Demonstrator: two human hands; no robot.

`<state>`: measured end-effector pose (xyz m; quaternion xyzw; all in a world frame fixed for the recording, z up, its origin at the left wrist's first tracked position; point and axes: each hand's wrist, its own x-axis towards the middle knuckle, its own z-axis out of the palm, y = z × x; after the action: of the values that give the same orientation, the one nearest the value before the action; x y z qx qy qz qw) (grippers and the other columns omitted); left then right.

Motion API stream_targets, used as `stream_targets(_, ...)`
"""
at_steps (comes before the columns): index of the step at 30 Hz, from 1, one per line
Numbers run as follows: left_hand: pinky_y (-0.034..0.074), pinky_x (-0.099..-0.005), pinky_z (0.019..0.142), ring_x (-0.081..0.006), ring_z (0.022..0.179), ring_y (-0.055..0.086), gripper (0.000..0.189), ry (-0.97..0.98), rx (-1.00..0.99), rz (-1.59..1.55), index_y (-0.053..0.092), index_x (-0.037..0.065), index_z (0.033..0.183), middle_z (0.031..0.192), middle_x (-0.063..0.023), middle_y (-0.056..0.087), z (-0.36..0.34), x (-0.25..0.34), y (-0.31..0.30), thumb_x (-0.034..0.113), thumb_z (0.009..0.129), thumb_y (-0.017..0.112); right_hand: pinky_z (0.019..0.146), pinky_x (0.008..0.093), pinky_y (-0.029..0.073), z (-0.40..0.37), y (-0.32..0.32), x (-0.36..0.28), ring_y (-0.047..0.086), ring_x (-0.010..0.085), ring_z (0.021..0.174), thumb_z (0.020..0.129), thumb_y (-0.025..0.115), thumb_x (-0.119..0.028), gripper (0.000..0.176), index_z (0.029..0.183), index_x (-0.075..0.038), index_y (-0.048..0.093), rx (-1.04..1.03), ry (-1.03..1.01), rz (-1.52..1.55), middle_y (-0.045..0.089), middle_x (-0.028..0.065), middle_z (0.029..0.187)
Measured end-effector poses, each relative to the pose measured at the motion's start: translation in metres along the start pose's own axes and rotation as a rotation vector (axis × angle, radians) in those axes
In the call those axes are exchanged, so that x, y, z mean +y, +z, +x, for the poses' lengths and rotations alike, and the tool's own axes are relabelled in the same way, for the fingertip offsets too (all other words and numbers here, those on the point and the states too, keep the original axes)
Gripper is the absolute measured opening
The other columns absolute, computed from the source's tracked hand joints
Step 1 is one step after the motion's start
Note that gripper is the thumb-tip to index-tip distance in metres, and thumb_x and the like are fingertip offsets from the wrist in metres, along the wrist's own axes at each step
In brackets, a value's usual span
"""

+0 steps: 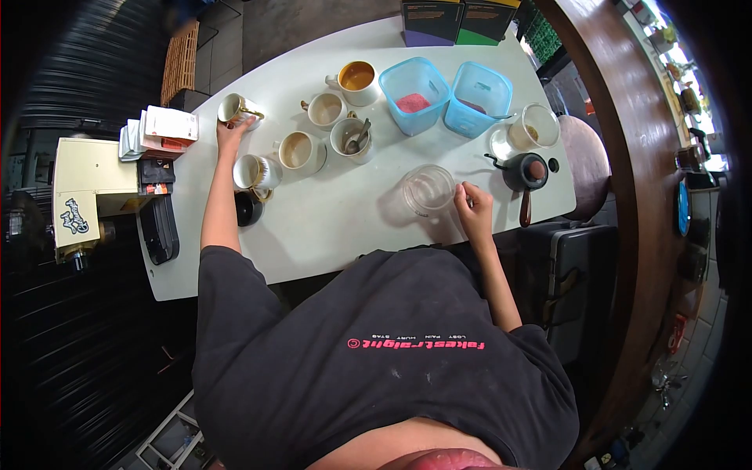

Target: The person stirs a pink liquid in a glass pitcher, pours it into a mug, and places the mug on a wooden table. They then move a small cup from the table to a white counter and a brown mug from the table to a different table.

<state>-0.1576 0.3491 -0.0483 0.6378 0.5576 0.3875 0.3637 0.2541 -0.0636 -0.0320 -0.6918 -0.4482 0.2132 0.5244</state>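
Note:
My left hand (230, 135) is closed around a white mug with gold-brown decoration (233, 109) at the table's far left. A second decorated mug (251, 174) stands nearer me, beside my left forearm. My right hand (475, 208) is closed at the right edge of a clear jug (429, 190), where its handle would be; the fingers hide that part. The jug looks empty. Between my hands are a mug with light liquid (301, 152), a mug holding spoons (350, 142), another pale mug (324, 110) and a mug with an orange-brown inside (358, 82).
Two blue tubs (415, 98) (479, 98) hold pink and dark powder. At right are a clear cup with brown residue (537, 128) and a black pot with a wooden handle (526, 171). Cards (170, 124), a black case (160, 229) and a dark bowl (247, 210) lie left.

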Motion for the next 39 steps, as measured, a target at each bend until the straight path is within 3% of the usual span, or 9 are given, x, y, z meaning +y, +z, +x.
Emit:
stream_targets(14,0.037,-0.0376,0.109,-0.0257,0.131,0.044,0.089,-0.018,-0.229,-0.012,0.040,0.000,0.140,0.139,-0.0160,0.048,0.007,-0.008,-0.032,0.027,0.071,0.087,0.060,0.0342,0.042,0.000,-0.004,-0.002,0.050,0.0230,0.059,0.091,0.063,-0.009,0.021,0.076,0.003,0.054,-0.001,-0.043,-0.038,0.055,0.0117,0.062)
stream_targets(16,0.036,-0.0396,0.110,-0.0283,0.135,0.041,0.085,-0.010,-0.202,0.434,0.041,-0.001,0.140,0.142,-0.0186,0.045,0.005,-0.004,-0.058,0.030,0.074,0.084,0.065,0.0351,0.046,-0.002,-0.008,-0.010,0.058,0.0261,0.067,0.089,0.066,-0.010,0.017,0.082,0.003,0.057,0.038,-0.108,-0.042,0.059,0.0118,0.069)
stream_targets(20,0.044,-0.0404,0.100,-0.0287,0.121,0.054,0.058,0.230,0.052,0.610,0.053,0.003,0.131,0.131,-0.0180,0.053,-0.042,0.044,-0.104,0.024,0.082,0.077,0.069,0.0360,0.048,-0.004,-0.017,-0.018,0.061,0.0288,0.075,0.088,0.067,-0.010,0.015,0.087,0.002,0.059,0.068,-0.136,-0.085,0.062,0.0117,0.078)
stream_targets(24,0.045,-0.0356,0.073,-0.0197,0.081,0.052,0.022,0.392,0.373,0.661,0.056,0.002,0.100,0.091,-0.0080,0.054,-0.165,0.141,-0.060,0.016,0.089,0.069,0.068,0.0365,0.047,-0.006,-0.027,-0.041,0.058,0.0288,0.072,0.087,0.067,-0.006,0.012,0.089,0.001,0.058,0.176,-0.310,-0.259,0.058,0.0131,0.081)
stream_targets(28,0.037,-0.0329,0.056,-0.0184,0.061,0.042,0.023,0.513,0.091,0.411,0.046,0.004,0.077,0.071,-0.0062,0.044,-0.277,0.122,0.023,0.010,0.090,0.065,0.058,0.0382,0.043,-0.016,-0.032,-0.039,0.055,0.0292,0.065,0.085,0.066,-0.002,0.011,0.083,0.001,0.056,0.190,-0.318,-0.267,0.054,0.0121,0.075)
stream_targets(29,0.036,-0.0333,0.055,-0.0191,0.059,0.041,0.023,0.398,0.043,0.311,0.046,0.003,0.076,0.069,-0.0072,0.043,-0.300,0.095,0.039,0.010,0.090,0.064,0.052,0.0377,0.040,-0.015,-0.031,-0.042,0.052,0.0267,0.057,0.085,0.065,-0.001,0.015,0.077,0.000,0.053,0.198,-0.379,-0.273,0.051,0.0107,0.070)
stream_targets(32,0.027,-0.0299,0.051,-0.0121,0.055,0.032,0.033,0.378,0.061,0.238,0.038,0.004,0.071,0.061,-0.0023,0.032,-0.331,0.052,0.064,0.013,0.095,0.060,0.050,0.0371,0.039,-0.027,-0.030,-0.049,0.050,0.0250,0.053,0.084,0.066,-0.001,0.017,0.074,-0.001,0.052,0.071,-0.362,-0.278,0.050,0.0090,0.066)
stream_targets(34,0.023,-0.0281,0.050,-0.0072,0.055,0.027,0.037,0.005,0.193,-0.085,0.035,0.005,0.069,0.059,0.0017,0.030,-0.339,0.040,0.071,0.014,0.099,0.056,0.049,0.0362,0.039,-0.031,-0.023,-0.061,0.049,0.0237,0.050,0.084,0.067,-0.001,0.020,0.071,-0.002,0.051,0.044,-0.375,-0.259,0.049,0.0075,0.064)
stream_targets(39,0.017,-0.0296,0.048,-0.0064,0.055,0.021,0.043,0.101,0.231,-0.018,0.028,0.004,0.066,0.058,0.0019,0.023,-0.334,0.037,0.075,0.011,0.099,0.056,0.049,0.0370,0.040,-0.043,-0.003,-0.080,0.051,0.0246,0.051,0.084,0.068,-0.005,0.026,0.069,-0.002,0.047,-0.148,-0.316,-0.189,0.048,0.0087,0.064)
